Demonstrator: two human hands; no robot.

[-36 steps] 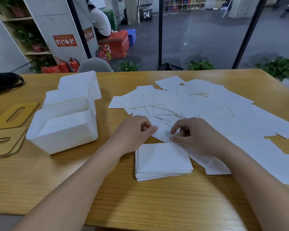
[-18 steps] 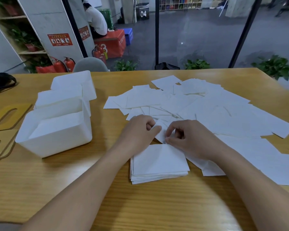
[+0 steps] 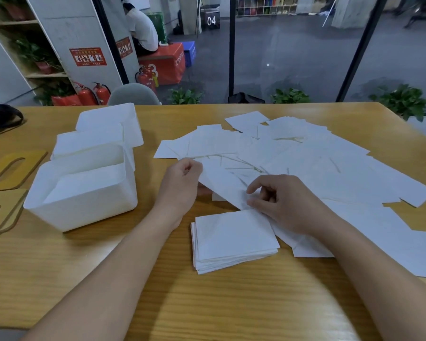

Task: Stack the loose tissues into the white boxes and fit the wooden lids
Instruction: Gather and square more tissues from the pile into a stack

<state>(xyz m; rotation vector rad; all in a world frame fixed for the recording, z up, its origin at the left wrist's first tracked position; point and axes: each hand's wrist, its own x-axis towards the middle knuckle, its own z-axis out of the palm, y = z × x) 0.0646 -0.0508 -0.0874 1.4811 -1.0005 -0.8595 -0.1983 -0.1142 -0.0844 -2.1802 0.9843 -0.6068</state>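
Many loose white tissues [image 3: 305,166] lie spread over the right half of the wooden table [image 3: 59,262]. A neat stack of tissues [image 3: 234,238] sits near the front, between my arms. My left hand [image 3: 180,185] pinches the left edge of one tissue [image 3: 221,183] and holds it lifted above the stack. My right hand [image 3: 280,203] pinches the same tissue's near right corner. Left of my hands stands an open white box [image 3: 81,205] with tissues inside. Two more white boxes [image 3: 108,129] stand behind it. Wooden lids [image 3: 10,168] with slots lie at the left edge.
A black bag [image 3: 0,116] rests at the table's far left. Beyond the table are a grey chair back [image 3: 133,94], fire extinguishers, plants, and a person seated with their back turned. The table's right edge runs behind the spread tissues.
Both hands have lifted one tissue off the pile. My left hand moved left and away, pulling the sheet taut above the stack. My right hand stayed near the stack's far corner.
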